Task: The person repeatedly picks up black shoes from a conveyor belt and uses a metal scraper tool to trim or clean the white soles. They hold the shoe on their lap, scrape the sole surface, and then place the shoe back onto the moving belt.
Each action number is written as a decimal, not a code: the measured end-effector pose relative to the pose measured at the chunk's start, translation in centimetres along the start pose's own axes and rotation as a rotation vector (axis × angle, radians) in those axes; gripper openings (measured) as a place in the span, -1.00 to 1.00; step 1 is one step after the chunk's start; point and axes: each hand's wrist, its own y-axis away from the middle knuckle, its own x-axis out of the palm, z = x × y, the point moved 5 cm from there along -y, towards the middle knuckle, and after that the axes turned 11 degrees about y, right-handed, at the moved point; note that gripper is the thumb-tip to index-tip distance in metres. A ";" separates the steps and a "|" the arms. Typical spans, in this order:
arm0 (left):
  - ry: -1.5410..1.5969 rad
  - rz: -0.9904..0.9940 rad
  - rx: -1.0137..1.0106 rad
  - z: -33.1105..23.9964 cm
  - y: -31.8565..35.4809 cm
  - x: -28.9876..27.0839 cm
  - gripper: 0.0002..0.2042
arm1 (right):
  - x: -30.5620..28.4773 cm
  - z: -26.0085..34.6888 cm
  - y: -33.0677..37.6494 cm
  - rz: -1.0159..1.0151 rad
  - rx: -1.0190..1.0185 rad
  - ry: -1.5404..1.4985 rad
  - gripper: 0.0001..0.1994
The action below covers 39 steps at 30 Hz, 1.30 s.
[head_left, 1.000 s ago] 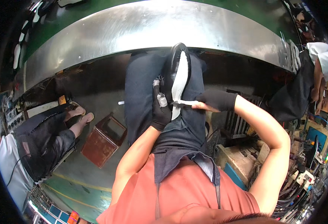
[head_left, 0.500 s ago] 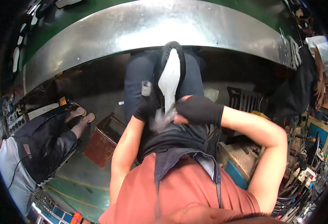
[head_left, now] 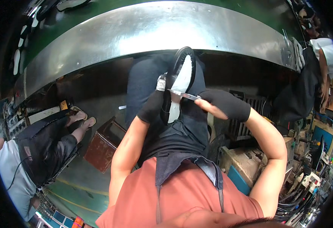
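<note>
Shoe (head_left: 182, 79) braced sole up on the lap (head_left: 141, 78)

A brown box (head_left: 101, 153) stands at left, apart from the hands. Next, the left grip (head_left: 153, 104) is clamped on the shoe's left side, probably to stop it rolling. The shoe lies lengthwise, toe nearest the metal desk (head_left: 166, 22), likely so the thighs bear it and the pale sole faces the person. The blade (head_left: 188, 95) crosses that sole, tip toward the left grip. The right grip (head_left: 222, 105) is clamped on the blade's other end, apparently leaving the wrist free to steer.
</note>
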 end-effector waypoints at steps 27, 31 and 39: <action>-1.049 0.075 0.701 -2.8 3.2 1.4 -0.07 | 4.2 -2.5 -1.2 -0.244 -0.161 0.566 -0.58; -0.425 0.039 0.358 -2.7 2.9 1.1 -0.39 | 4.9 -3.9 1.3 -0.293 -0.049 0.179 -0.58; -0.010 -0.182 -0.039 -1.2 0.9 3.1 -0.47 | 1.2 -0.8 0.1 -0.445 0.025 0.273 -0.65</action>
